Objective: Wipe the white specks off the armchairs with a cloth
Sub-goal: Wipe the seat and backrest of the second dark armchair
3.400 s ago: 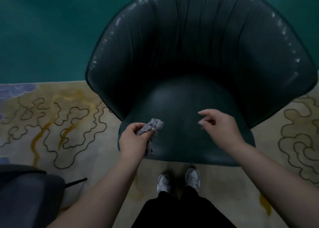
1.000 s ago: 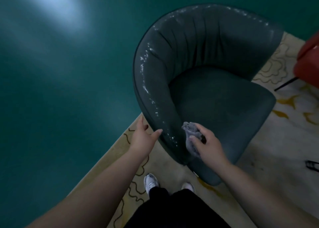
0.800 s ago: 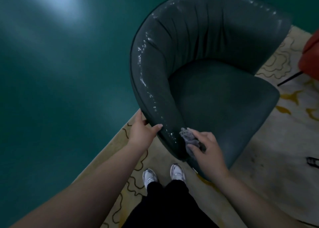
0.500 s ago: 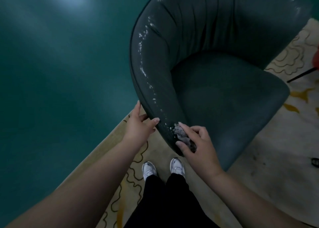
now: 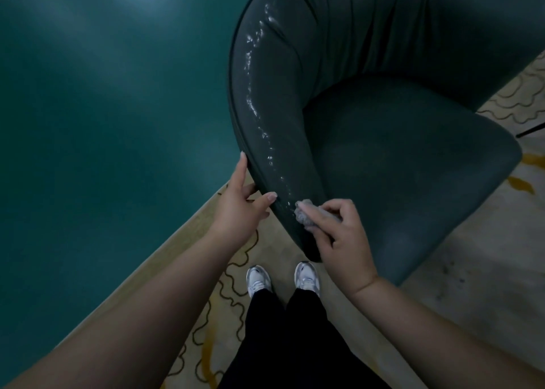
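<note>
Both bare forearms are reaching forward and down. The left hand (image 5: 239, 208) is bracing with its fingers (image 5: 242, 164) extended and thumb spread wide, while the right hand (image 5: 343, 235) is pinching with curled fingers (image 5: 320, 211), knuckles raised.

No readable text, labels, brands, numbers or signs anywhere in view. Armchair (image 5: 368, 99) upholstery plain, unmarked. Cloth (image 5: 305, 216) unmarked. Rug (image 5: 486, 256) shows only squiggle pattern, no lettering. Shoes (image 5: 259, 281) too small to show any logo.

Patterned rug (image 5: 486, 285), teal floor (image 5: 103, 108), white sneakers (image 5: 259, 281).
</note>
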Demonstrator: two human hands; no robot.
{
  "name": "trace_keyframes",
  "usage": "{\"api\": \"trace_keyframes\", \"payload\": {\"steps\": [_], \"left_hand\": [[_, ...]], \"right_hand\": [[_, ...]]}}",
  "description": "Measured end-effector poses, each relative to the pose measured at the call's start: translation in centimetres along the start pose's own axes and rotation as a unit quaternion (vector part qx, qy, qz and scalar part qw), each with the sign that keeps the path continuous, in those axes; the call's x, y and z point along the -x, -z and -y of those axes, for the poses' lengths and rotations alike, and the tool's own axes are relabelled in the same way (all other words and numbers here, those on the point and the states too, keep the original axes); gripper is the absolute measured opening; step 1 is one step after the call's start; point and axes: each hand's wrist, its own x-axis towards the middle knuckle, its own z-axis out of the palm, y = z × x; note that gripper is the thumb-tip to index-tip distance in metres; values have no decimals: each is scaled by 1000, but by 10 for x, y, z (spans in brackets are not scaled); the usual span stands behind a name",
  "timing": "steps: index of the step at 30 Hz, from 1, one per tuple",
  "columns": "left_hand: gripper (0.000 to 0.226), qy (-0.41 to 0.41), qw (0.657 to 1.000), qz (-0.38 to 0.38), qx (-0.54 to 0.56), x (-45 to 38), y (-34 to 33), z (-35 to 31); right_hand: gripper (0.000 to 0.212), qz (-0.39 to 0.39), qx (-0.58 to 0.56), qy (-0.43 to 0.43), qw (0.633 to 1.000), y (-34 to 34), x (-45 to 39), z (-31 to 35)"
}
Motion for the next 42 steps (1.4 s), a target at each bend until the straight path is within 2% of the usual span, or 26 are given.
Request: {"api": "trace_keyframes", "payload": {"steps": [4,7,11,14,17,21,28,32,35,39,42], "left_hand": [[88,4,1000,-2,15,-3,1,5],[88,4,1000,-4,20,-3,1,6],[85,2,1000,-4,30,-4,0,8],[75,7,999,-6,41,-5,1,8],[67,13,999,-9,42,-6,4,7],[70,15,999,-9,38,-13,9,0],[71,17,1000,-14,21,-17,10,0],[65,13,1000,-20,4,-18,9,-1],[65,14,1000,-19,9,-19,9,-2],[69,22,999,-12,26,-17,9,-2],[74,21,999,4,48,-15,11,1]], "right_hand": [[56,-11,-38,-3,999,5,3,-4],[59,1,-24,14,1000,10,24,-7],[46,20,-6,41,999,3,1,-1],[35,36,13,50,998,-2,-34,6],[32,51,34,65,996,4,-34,4],[30,56,75,104,990,9,0,5],[25,100,55,88,990,-6,-70,21],[29,106,67,120,985,7,-38,11],[30,105,54,111,987,10,-27,10],[18,125,17,96,987,-2,-76,24],[20,137,49,124,982,-13,-109,24]]}}
